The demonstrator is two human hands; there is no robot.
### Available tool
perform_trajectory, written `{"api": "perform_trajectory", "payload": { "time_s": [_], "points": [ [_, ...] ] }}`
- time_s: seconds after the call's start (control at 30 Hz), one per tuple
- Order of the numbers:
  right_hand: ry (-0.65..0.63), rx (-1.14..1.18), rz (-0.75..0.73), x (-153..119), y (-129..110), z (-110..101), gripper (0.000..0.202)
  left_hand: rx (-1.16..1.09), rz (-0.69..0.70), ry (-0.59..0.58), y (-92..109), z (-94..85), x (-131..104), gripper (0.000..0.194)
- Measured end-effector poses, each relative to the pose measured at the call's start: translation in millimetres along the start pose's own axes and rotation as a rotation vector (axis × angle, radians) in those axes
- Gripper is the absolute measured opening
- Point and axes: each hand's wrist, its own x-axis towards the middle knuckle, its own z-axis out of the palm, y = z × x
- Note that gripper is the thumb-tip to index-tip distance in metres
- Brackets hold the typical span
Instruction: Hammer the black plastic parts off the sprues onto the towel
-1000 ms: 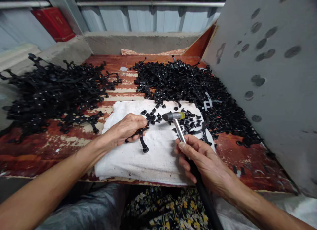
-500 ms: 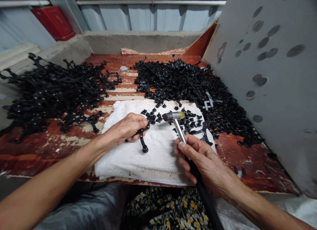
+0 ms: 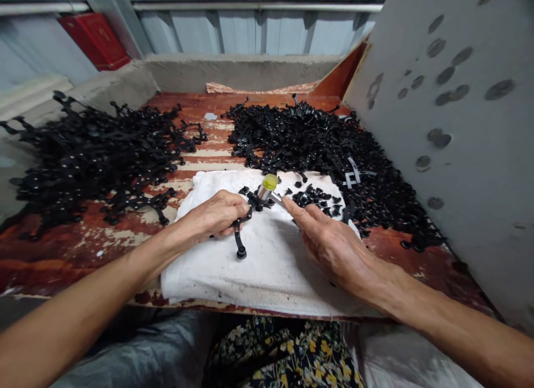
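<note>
In the head view, the left hand [image 3: 227, 210], near the middle of the frame, pinches a black jointed bracket [image 3: 238, 237], one arm of which hangs toward the lower edge and ends in a round foot. The right hand [image 3: 327, 237], right of centre, is wrapped around the handle of a small mallet [image 3: 269, 186], index finger along the metal shaft; the yellow face points up, the head just beside the left hand's fingertips. Below both lies a folded white cloth [image 3: 267, 282] on a scuffed red-brown worktop [image 3: 83, 254], with small black caps [image 3: 315, 196] scattered at the cloth's upper right. Heaps of black parts fill the left [image 3: 95, 154] and the upper right [image 3: 300, 132]. A red box [image 3: 95, 40] sits upper left.
</note>
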Motion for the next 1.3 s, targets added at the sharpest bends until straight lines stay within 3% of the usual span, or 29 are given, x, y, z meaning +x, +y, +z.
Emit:
{"api": "perform_trajectory", "payload": {
  "time_s": [0.17, 0.3, 0.43, 0.57, 0.67, 0.77, 0.87, 0.97, 1.03, 1.13, 1.23, 1.3],
  "points": [
    [0.205, 0.05, -0.041, -1.6, -7.6, -3.2, 0.065, 0.014, 0.012, -0.012, -3.9, -0.7, 0.9, 0.034],
    [0.023, -0.042, -0.031, -1.3, -5.4, -3.2, 0.067, 0.022, 0.013, -0.005, -3.6, 0.4, 0.4, 0.037],
    [0.128, -0.001, 0.0, -0.6, -3.9, -5.0, 0.068, -0.005, 0.011, -0.03, -6.2, 0.0, 1.5, 0.036],
    [-0.061, -0.028, -0.003, -0.3, -5.0, -3.5, 0.072, -0.01, 0.03, -0.025, -11.1, -1.1, 2.7, 0.036],
    [0.005, -0.008, 0.031, -2.5, -5.2, -0.3, 0.072, -0.017, 0.048, -0.023, -14.1, -2.3, 3.6, 0.034],
    [-0.051, -0.022, 0.056, -2.9, -4.5, -0.1, 0.069, -0.022, 0.057, -0.031, -14.9, -4.1, 3.9, 0.032],
    [0.06, 0.15, 0.057, 3.8, -5.3, -5.2, 0.058, 0.033, 0.083, -0.034, -11.5, -4.2, -0.4, 0.029],
    [0.18, 0.421, 0.112, 17.2, -8.5, -9.2, 0.035, 0.155, 0.222, -0.08, -6.3, 0.8, -11.0, 0.029],
    [0.09, 0.578, 0.197, 25.7, -10.8, -7.0, 0.017, 0.244, 0.371, -0.134, -4.8, 6.8, -19.3, 0.029],
    [-0.037, 0.755, 0.279, 31.3, -14.0, 2.0, 0.01, 0.37, 0.503, -0.156, -7.7, 15.3, -29.7, 0.027],
    [-0.058, 0.821, 0.287, 29.4, -18.1, 7.1, 0.007, 0.393, 0.47, -0.108, -14.7, 18.1, -36.9, 0.026],
    [-0.04, 0.868, 0.329, 27.3, -21.1, 5.3, 0.007, 0.268, 0.437, 0.026, -20.1, 16.6, -41.0, 0.017]
  ]
}}
